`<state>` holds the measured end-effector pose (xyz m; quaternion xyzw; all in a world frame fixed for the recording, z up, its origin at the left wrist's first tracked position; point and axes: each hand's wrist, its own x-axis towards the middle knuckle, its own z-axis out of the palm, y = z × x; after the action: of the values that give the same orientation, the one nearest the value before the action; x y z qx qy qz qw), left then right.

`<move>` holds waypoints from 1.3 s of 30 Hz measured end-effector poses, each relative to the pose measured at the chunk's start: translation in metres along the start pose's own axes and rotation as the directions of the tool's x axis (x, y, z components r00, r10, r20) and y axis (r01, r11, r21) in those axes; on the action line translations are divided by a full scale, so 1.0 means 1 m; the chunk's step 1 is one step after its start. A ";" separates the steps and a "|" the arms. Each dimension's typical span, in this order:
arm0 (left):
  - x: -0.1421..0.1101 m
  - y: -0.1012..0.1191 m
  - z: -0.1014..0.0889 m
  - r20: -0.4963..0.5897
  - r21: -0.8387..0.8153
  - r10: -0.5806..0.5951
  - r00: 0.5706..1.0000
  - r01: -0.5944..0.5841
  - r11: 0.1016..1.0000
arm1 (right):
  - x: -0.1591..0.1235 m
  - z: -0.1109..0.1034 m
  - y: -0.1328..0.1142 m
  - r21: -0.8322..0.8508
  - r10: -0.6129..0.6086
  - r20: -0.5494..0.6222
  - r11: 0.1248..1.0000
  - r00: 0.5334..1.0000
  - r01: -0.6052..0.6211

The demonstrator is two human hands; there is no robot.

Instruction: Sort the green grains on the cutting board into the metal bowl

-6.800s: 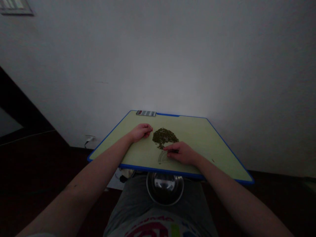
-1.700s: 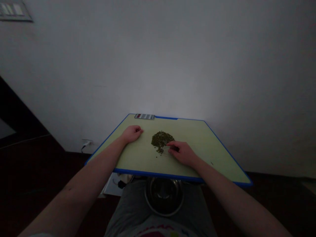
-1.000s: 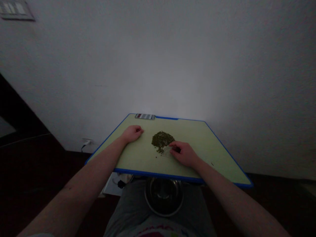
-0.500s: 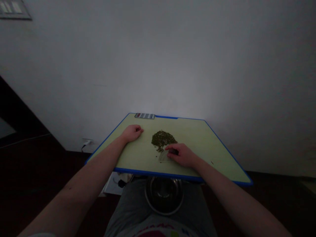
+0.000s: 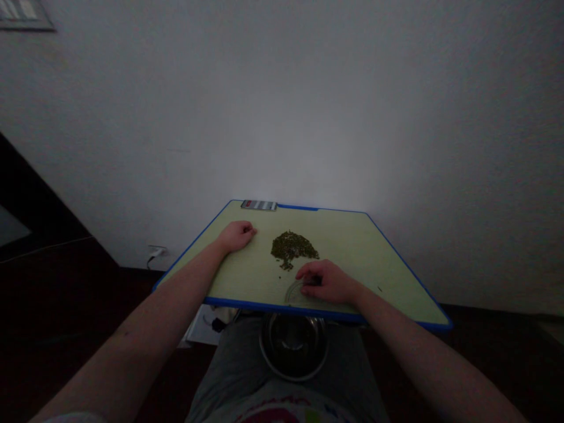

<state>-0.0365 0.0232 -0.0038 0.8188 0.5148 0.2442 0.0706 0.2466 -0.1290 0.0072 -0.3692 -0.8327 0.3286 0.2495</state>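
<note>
On the light green tabletop, a pile of small dark green seeds or pellets spreads out, with a few loose ones at its near side. My right hand is closed on a clear, curved-edged plastic piece that looks like a protractor, low on the table near the front edge. Its fingers hide part of the piece, which lies just nearer than the pile. To the left of the pile, my left hand rests on the tabletop with its fingers curled in; nothing shows in it.
A metal bowl sits on my lap under the table's blue front edge. A phone lies at the back left edge. A small dark sliver lies at the right. Behind stands a wall with a plugged-in socket.
My right hand has drawn the clear piece from the pile's near edge toward the table's front edge, slightly to the right. My left hand has stayed where it was.
</note>
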 end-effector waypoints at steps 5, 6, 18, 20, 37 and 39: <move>0.000 0.001 0.000 0.003 0.016 -0.004 1.000 0.003 1.000 | 0.000 0.003 0.006 0.077 -0.004 -0.004 0.997 1.000 0.004; -0.001 0.001 0.000 0.004 0.018 -0.006 1.000 0.006 1.000 | -0.001 0.003 0.007 0.080 -0.003 -0.007 0.997 1.000 0.004; 0.000 0.002 0.000 0.007 0.011 0.006 1.000 -0.006 1.000 | 0.010 0.001 0.008 -0.190 0.028 -0.288 0.978 0.957 -0.086; -0.001 0.002 0.000 0.001 0.010 0.008 1.000 -0.008 1.000 | 0.012 0.002 0.008 -0.225 0.017 -0.304 0.970 0.953 -0.089; -0.001 0.007 -0.002 0.011 0.033 0.001 1.000 -0.002 0.999 | 0.027 0.002 0.013 -0.364 -0.259 -0.048 0.904 0.965 0.225; -0.001 0.008 -0.002 0.011 0.035 0.001 1.000 -0.001 0.999 | 0.026 0.002 0.012 -0.353 -0.279 -0.026 0.901 0.960 0.252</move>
<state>-0.0318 0.0180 0.0007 0.8215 0.5181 0.2307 0.0588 0.2349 -0.1034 0.0012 -0.3027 -0.9098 0.1257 0.2545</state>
